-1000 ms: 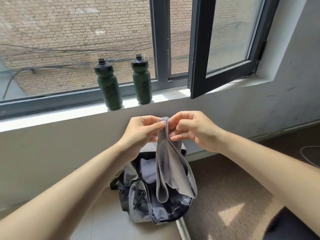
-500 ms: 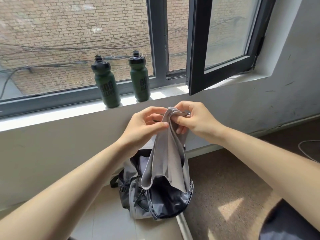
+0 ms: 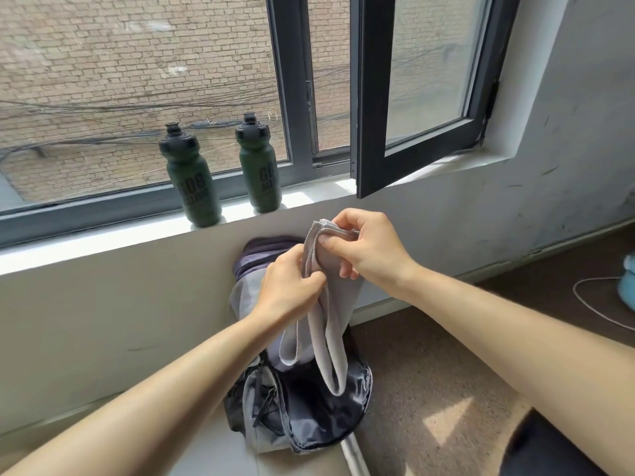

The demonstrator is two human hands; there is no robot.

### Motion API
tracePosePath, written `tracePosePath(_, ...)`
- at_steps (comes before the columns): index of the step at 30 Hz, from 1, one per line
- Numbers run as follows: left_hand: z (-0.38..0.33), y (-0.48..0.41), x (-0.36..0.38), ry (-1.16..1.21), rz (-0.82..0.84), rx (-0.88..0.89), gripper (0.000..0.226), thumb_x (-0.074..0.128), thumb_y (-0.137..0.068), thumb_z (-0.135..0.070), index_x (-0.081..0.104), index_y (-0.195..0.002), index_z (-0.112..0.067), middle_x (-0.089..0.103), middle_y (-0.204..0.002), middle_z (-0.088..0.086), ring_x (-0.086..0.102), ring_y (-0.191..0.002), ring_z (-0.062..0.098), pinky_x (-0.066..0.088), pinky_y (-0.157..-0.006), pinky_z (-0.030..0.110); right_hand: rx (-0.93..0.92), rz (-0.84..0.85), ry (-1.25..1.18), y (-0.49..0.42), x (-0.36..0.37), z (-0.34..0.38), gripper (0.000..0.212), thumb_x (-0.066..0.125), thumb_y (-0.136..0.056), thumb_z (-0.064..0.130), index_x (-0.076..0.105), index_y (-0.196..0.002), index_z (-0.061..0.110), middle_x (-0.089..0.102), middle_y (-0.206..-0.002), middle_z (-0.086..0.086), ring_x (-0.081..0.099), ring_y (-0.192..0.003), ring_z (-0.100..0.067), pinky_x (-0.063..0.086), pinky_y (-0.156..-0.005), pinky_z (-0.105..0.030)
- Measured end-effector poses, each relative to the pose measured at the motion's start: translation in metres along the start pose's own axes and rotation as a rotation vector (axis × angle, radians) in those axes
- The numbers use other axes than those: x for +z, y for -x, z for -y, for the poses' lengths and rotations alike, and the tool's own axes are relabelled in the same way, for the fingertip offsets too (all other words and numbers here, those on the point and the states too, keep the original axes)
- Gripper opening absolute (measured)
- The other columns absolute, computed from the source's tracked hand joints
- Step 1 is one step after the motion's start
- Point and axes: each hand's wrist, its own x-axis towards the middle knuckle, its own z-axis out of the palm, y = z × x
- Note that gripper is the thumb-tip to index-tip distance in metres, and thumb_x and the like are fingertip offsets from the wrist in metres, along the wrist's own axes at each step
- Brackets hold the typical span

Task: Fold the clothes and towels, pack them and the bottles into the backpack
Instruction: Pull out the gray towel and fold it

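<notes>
A grey towel [image 3: 326,304] hangs folded above the open backpack [image 3: 309,413] on the floor, its top pinched by the right hand [image 3: 364,249] and its edge lower down by the left hand [image 3: 288,290], while two green bottles [image 3: 194,180] stand on the windowsill [image 3: 103,235] behind.

Your right hand [image 3: 369,250] pinches the grey towel [image 3: 335,338] at its top fold; your left hand [image 3: 292,290] grips it just below. It hangs over the open backpack [image 3: 319,417], 6 o'clock. Green bottles [image 3: 194,187] stand on the sill [image 3: 103,242], 11 o'clock.
</notes>
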Motion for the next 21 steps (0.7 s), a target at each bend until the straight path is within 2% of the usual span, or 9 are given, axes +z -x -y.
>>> tracePosePath(4, 0.007, -0.006, -0.003, -0.035, 0.07, -0.011, 0.028, 0.043, -0.065, -0.022, 0.064, -0.083, -0.02, 0.07, -0.075, -0.001, 0.066, -0.079, 0.029, 0.056, -0.078, 0.047, -0.01, -0.017, 0.0, -0.003, -0.006, -0.001, 0.014, 0.073, -0.092, 0.017, 0.066, -0.092, 0.005, 0.065, -0.066, -0.002, 0.064, -0.048, -0.021, 0.053, -0.046, -0.031)
tracePosePath(7, 0.016, -0.008, -0.007, -0.058, 0.114, -0.056, 0.028, 0.046, -0.063, -0.023, 0.068, -0.08, -0.027, 0.073, -0.079, -0.007, 0.069, -0.077, 0.018, 0.057, -0.078, 0.036, -0.008, -0.027, -0.078, -0.006, -0.013, -0.002, 0.012, 0.07, -0.094, 0.012, 0.064, -0.095, 0.002, 0.064, -0.069, -0.005, 0.065, -0.053, -0.021, 0.056, -0.052, -0.034)
tracePosePath(11, 0.029, -0.01, -0.012, -0.09, 0.137, -0.108, 0.024, 0.046, -0.062, -0.023, 0.065, -0.066, -0.038, 0.067, -0.071, -0.013, 0.063, -0.074, 0.013, 0.052, -0.074, 0.03, -0.003, -0.031, -0.229, -0.011, -0.02, -0.001, 0.012, 0.065, -0.096, 0.005, 0.061, -0.102, -0.004, 0.066, -0.081, -0.027, 0.069, -0.065, -0.026, 0.06, -0.063, -0.035)
tracePosePath(12, 0.034, -0.012, -0.014, -0.106, 0.147, -0.133, 0.026, 0.048, -0.064, -0.022, 0.068, -0.07, -0.037, 0.069, -0.075, -0.013, 0.065, -0.078, 0.014, 0.054, -0.076, 0.031, -0.001, -0.028, -0.259, -0.012, -0.021, 0.0, 0.011, 0.064, -0.097, 0.005, 0.061, -0.103, -0.004, 0.067, -0.084, -0.029, 0.07, -0.069, -0.028, 0.061, -0.067, -0.037)
tracePosePath(14, 0.042, -0.015, -0.016, -0.14, 0.154, -0.175, 0.027, 0.053, -0.07, -0.015, 0.072, -0.074, -0.033, 0.073, -0.079, -0.01, 0.068, -0.082, 0.017, 0.057, -0.078, 0.033, 0.002, -0.017, -0.316, -0.015, -0.024, 0.0, 0.006, 0.063, -0.098, 0.005, 0.061, -0.101, 0.0, 0.07, -0.083, -0.019, 0.071, -0.073, -0.028, 0.061, -0.072, -0.039)
tracePosePath(17, 0.056, -0.019, -0.021, -0.096, 0.139, -0.29, 0.035, 0.051, -0.071, -0.004, 0.07, -0.062, -0.033, 0.066, -0.062, -0.013, 0.061, -0.067, 0.018, 0.062, -0.071, 0.036, 0.003, 0.001, -0.394, -0.017, -0.026, 0.002, 0.002, 0.06, -0.099, 0.005, 0.061, -0.1, 0.006, 0.071, -0.08, -0.006, 0.072, -0.073, -0.02, 0.062, -0.073, -0.035)
tracePosePath(19, 0.063, -0.021, -0.023, -0.031, 0.169, -0.378, 0.036, 0.048, -0.075, 0.005, 0.069, -0.065, -0.023, 0.064, -0.063, -0.005, 0.057, -0.062, 0.018, 0.06, -0.063, 0.033, -0.007, 0.0, -0.397, -0.018, -0.028, 0.004, 0.002, 0.059, -0.099, 0.005, 0.06, -0.101, 0.006, 0.072, -0.082, -0.007, 0.073, -0.074, -0.02, 0.063, -0.076, -0.035)
tracePosePath(21, 0.068, -0.019, -0.027, -0.016, 0.251, -0.428, 0.031, 0.046, -0.077, 0.011, 0.066, -0.07, -0.012, 0.063, -0.069, 0.008, 0.059, -0.059, 0.02, 0.058, -0.059, 0.029, -0.019, -0.029, -0.362, -0.02, -0.03, 0.004, 0.006, 0.059, -0.1, 0.006, 0.06, -0.105, 0.004, 0.073, -0.091, -0.016, 0.074, -0.081, -0.024, 0.062, -0.081, -0.038)
